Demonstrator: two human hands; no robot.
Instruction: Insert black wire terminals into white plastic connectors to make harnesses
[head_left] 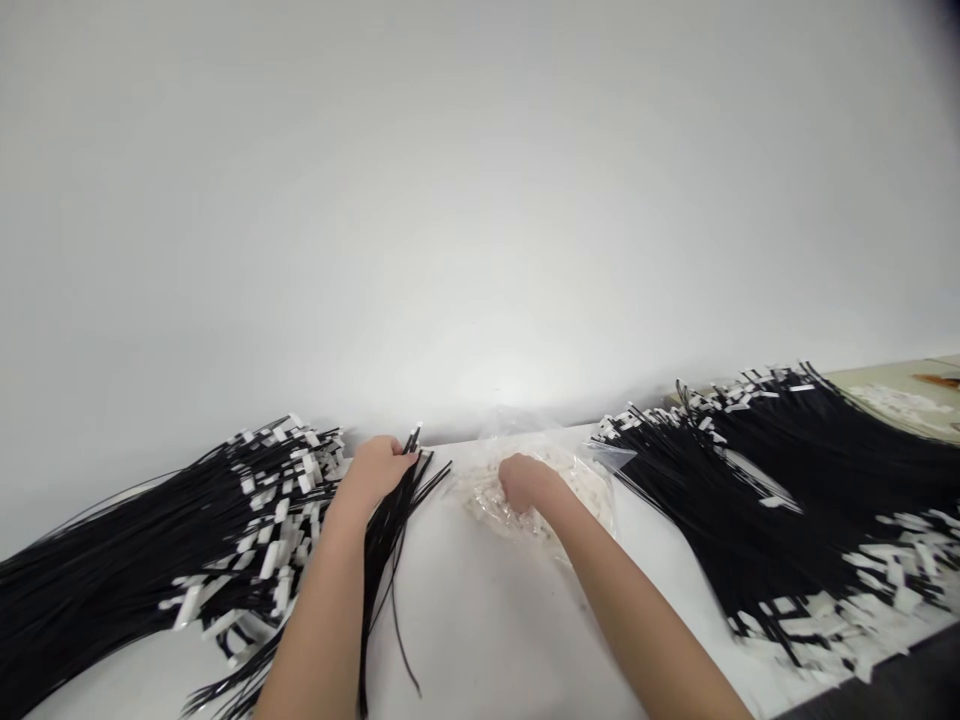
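My left hand is closed around the upper part of a loose bundle of black wires; their lower ends fan out over the white tabletop. One wire in the bundle has a small white piece at its tip. To the right, my right hand reaches into an open clear plastic bag full of small white plastic pieces. Its fingers are bent together among the pieces, and whatever lies between them is hidden.
At the left lies a big heap of black wires with white connectors on their ends. Another wide heap of black wires with white ends spreads at the right. Behind the table rises a plain white wall.
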